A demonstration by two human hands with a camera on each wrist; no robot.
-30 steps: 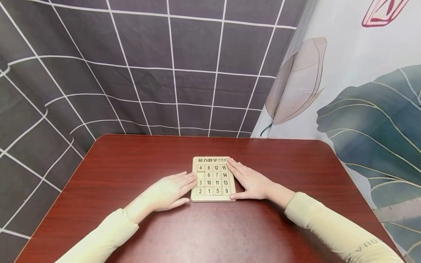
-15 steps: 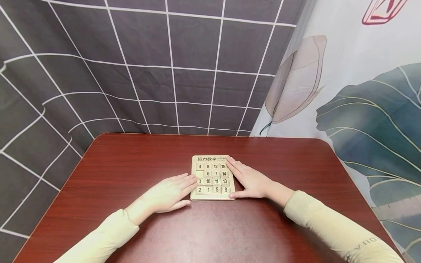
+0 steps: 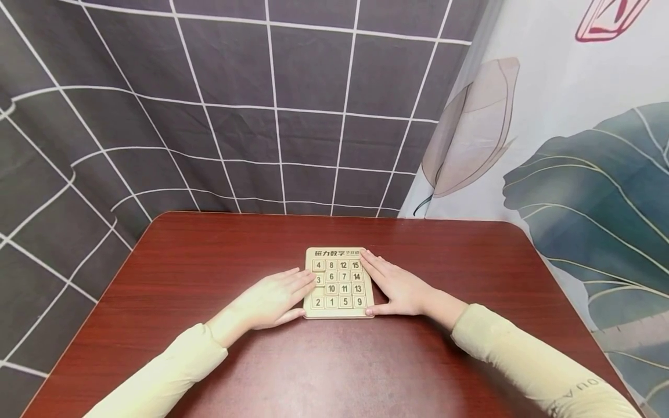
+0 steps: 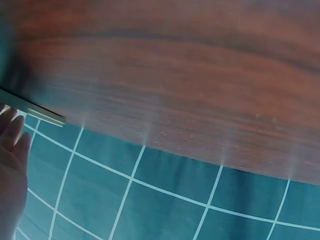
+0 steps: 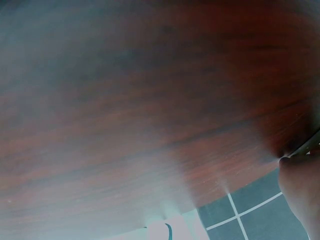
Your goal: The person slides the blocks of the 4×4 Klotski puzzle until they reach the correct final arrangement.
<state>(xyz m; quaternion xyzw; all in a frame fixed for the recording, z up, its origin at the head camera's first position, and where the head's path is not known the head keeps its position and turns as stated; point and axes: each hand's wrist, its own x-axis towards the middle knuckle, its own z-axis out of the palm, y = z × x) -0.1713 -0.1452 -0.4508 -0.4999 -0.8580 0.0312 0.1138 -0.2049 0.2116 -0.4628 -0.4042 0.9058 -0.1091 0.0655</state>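
A pale wooden number slide puzzle [image 3: 340,315] lies flat on the table in the head view. Fingers of my left hand [image 3: 274,299] reach straight over its left edge, the tips touching the tile marked 3 [image 3: 319,281]. That tile sits under the 4, with a gap between it and the 2. My right hand [image 3: 401,288] rests along the right side, fingertips at the upper right corner and thumb on the lower right corner. The left wrist view shows the left hand [image 4: 12,170] beside the puzzle's edge [image 4: 45,116]; the right wrist view shows part of the right hand [image 5: 302,185].
The puzzle lies on a reddish-brown wooden table [image 3: 251,244] with rounded far corners. Behind it hangs a dark grey curtain [image 3: 308,139] with white grid lines. A white cloth [image 3: 554,87] with leaf patterns hangs at the right.
My left hand has pushed the 3 tile up into the gap below the 4, leaving a gap above the 2. The right hand stays in place.
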